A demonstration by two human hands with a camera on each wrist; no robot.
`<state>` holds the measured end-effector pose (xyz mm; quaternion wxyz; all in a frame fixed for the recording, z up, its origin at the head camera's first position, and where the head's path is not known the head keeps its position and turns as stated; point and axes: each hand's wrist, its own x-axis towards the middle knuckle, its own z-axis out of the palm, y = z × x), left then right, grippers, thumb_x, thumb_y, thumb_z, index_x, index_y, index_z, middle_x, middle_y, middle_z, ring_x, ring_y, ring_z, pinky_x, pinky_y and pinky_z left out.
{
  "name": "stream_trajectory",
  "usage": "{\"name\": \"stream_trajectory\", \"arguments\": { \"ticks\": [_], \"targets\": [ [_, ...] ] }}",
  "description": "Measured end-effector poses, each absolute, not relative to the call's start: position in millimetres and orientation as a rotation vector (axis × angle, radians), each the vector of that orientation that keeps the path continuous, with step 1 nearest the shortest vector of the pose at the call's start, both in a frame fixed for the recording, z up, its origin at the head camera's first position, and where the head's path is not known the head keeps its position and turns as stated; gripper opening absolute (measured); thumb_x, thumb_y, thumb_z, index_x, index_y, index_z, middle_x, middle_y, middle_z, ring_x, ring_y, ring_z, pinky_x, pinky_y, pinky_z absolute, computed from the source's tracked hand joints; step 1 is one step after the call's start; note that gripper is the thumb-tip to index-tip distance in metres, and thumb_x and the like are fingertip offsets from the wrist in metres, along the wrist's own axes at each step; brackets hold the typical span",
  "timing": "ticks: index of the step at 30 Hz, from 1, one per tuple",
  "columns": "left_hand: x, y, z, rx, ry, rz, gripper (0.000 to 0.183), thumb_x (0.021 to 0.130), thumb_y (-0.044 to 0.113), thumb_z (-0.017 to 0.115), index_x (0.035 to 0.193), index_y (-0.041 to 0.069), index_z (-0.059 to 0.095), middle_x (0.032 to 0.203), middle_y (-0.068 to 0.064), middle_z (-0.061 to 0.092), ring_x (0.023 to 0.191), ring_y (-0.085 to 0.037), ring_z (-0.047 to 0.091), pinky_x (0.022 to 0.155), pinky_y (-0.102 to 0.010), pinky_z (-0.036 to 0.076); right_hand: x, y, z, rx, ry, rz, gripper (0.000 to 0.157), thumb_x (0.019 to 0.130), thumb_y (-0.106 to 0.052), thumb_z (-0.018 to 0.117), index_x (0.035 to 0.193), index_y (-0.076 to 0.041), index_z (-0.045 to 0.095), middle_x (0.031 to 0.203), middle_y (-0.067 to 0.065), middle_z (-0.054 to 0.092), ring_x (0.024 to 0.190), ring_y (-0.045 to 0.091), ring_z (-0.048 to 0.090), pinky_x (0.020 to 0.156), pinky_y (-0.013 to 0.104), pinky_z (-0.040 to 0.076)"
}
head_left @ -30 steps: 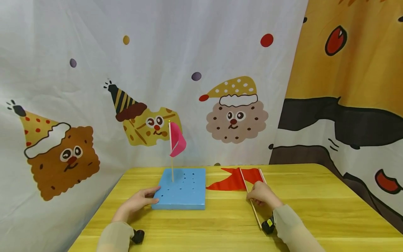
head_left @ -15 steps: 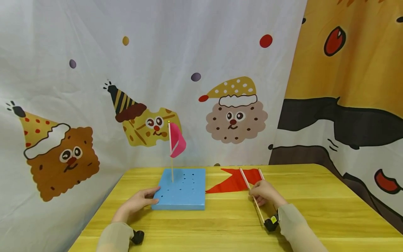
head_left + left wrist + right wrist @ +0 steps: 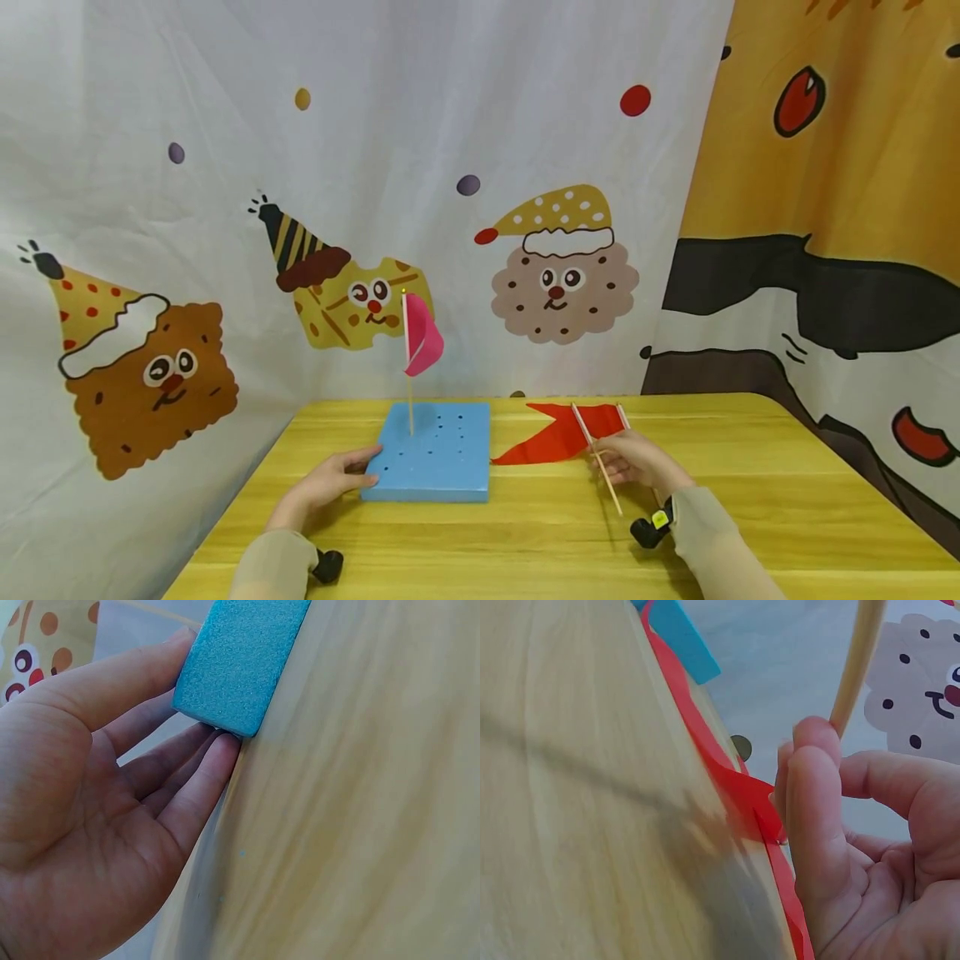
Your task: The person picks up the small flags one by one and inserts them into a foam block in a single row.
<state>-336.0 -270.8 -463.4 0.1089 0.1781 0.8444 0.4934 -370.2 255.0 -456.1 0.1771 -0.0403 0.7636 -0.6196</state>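
Observation:
A blue foam block (image 3: 435, 471) with several small holes lies on the table. A pink flag (image 3: 424, 335) on a thin wooden stick stands upright in it. My left hand (image 3: 324, 483) holds the block's left edge, thumb near the front corner and fingers against the side; the left wrist view shows this closely. My right hand (image 3: 639, 463) pinches the wooden stick (image 3: 611, 490) of a red flag (image 3: 543, 442), whose notched cloth spreads left toward the block. A second red flag (image 3: 604, 419) lies just behind, its stick (image 3: 624, 416) partly hidden by my right hand.
The yellow wood-grain table (image 3: 525, 550) bears all these things. A white curtain (image 3: 420, 100) with cartoon prints hangs close behind it, and more printed cloth (image 3: 817, 317) hangs at the right. Each wrist wears a black camera (image 3: 327, 567).
My right hand has shifted to the right, and the near end of the flag stick in it has risen off the table. My left hand and the block stay put.

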Motion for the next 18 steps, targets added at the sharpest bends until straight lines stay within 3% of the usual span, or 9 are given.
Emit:
{"name": "stream_trajectory", "arguments": {
  "ticks": [8,18],
  "targets": [
    [-338,-273,-464,0.501,2.477,1.453,0.066,0.094,0.026,0.066,0.149,0.004,0.037,0.151,-0.027,0.03,0.135,-0.048,0.031,0.104,-0.055,0.037,-371,252,-440,-0.226,2.081,-1.798,0.041,0.1,-0.016,0.053,0.124,0.017,0.053,0.086,0.014,0.069,0.054,0.009,0.062,0.054,0.022,0.054],
    [-336,-271,-463,0.503,2.484,1.461,0.066,0.094,0.025,0.066,0.149,0.003,0.038,0.149,-0.027,0.033,0.134,-0.048,0.033,0.103,-0.055,0.037,-369,236,-399,-0.314,2.145,-1.784,0.042,0.1,-0.018,0.054,0.125,0.016,0.054,0.082,0.012,0.067,0.056,0.015,0.065,0.058,0.03,0.057]
  ]
}}
